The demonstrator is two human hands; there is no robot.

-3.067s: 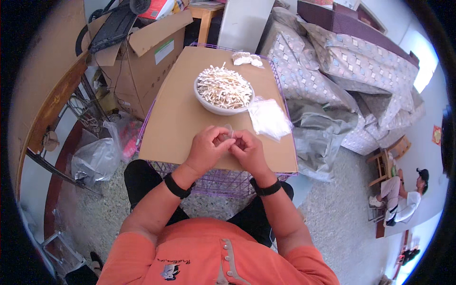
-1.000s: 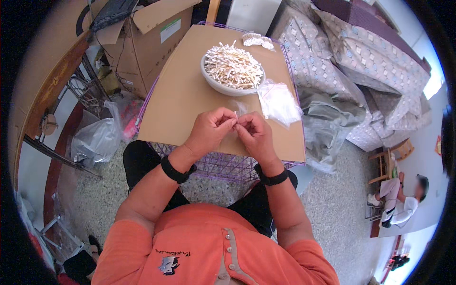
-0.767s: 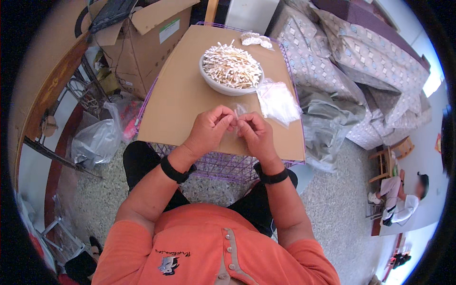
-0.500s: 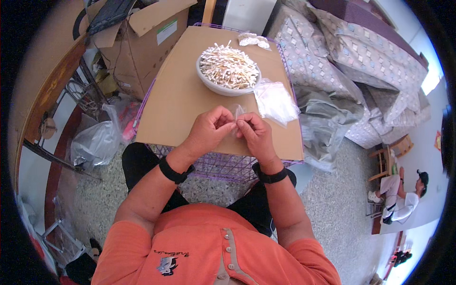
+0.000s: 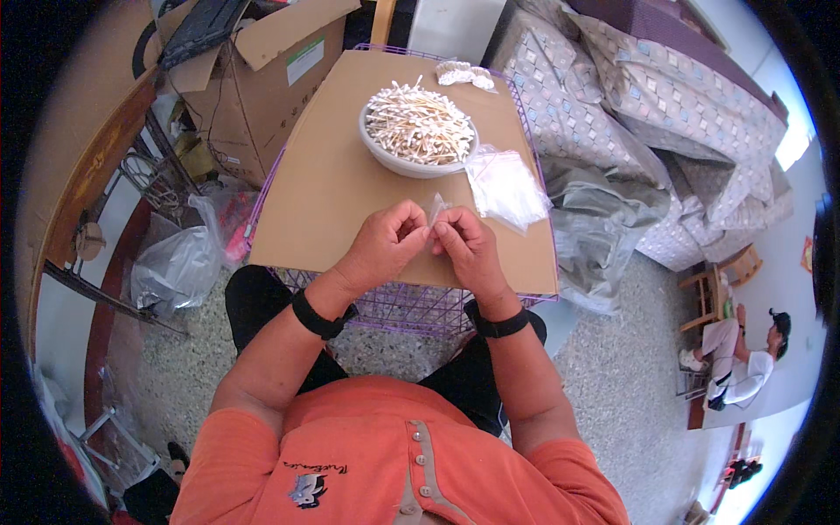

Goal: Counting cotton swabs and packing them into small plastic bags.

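Note:
Between my two hands is a small clear plastic bag (image 5: 437,206), its top end sticking up past my fingertips. My left hand (image 5: 391,238) pinches one side of it with thumb and forefinger. The other side is pinched by my right hand (image 5: 468,244), the fingertips of both hands almost meeting. Just beyond stands a round white bowl (image 5: 385,160) heaped with cotton swabs (image 5: 420,124). To its right lies a stack of flat clear plastic bags (image 5: 510,190). My fingers hide most of the held bag.
A cardboard sheet (image 5: 319,175) covers a purple wire cage (image 5: 402,311) as a tabletop. Filled bags of swabs (image 5: 465,75) lie at its far edge. An open carton (image 5: 262,105) stands at left, plastic-wrapped padded furniture (image 5: 569,96) at right. Another person (image 5: 744,363) sits far right.
Both hands stay at nearly the same spot, still pinching the small bag. Its upright end looks narrower and more folded than before.

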